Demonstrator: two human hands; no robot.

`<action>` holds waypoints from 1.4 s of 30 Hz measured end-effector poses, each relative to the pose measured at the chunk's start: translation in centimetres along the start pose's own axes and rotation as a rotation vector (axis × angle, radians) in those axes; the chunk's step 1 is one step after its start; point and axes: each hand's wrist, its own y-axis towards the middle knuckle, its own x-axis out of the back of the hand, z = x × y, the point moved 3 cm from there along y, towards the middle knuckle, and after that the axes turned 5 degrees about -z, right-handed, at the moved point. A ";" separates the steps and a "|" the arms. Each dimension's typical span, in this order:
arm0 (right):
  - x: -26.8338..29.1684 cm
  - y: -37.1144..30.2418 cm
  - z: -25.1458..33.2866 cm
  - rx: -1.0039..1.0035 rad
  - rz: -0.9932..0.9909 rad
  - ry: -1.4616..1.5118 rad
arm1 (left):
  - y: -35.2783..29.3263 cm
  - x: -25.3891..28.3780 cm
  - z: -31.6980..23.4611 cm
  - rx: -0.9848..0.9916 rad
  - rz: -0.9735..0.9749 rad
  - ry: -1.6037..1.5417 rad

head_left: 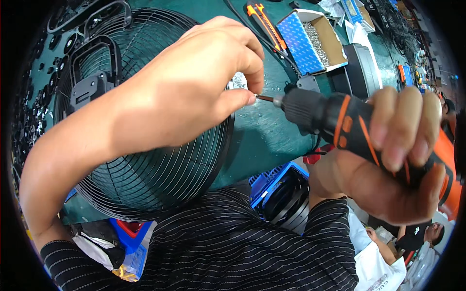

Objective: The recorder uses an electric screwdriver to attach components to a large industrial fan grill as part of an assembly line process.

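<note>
My right hand (403,140) is wrapped round a black and orange cordless drill (315,112), held level with its chuck pointing left. A copper-coloured driver bit (265,98) sticks out of the chuck. At the bit's tip, my left hand (208,72) pinches a small screw (255,96) between thumb and forefinger; most of it is hidden by the fingers. Beneath my left forearm lies a round black fan (150,189) with a wire guard. Its black bracket and handle (92,87) show at the left. The drill is above the table, to the right of the fan.
A green tabletop (272,140) carries an open blue box of screws (315,43), an orange utility knife (266,26) and a dark grey case (363,68). Black round parts lie at far left. A blue crate (286,189) stands below the table edge. Another person (417,237) is at lower right.
</note>
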 end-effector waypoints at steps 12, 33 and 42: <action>-0.2 0.0 -6.5 -0.176 0.226 -0.176 | -0.3 -2.8 4.2 -0.043 0.263 0.176; -5.1 0.9 -8.1 -0.386 0.262 -0.368 | 0.5 -2.7 4.7 -0.137 0.324 0.127; -8.0 -0.3 -8.1 -0.304 0.248 -0.367 | 0.7 -2.9 3.9 0.040 0.647 0.191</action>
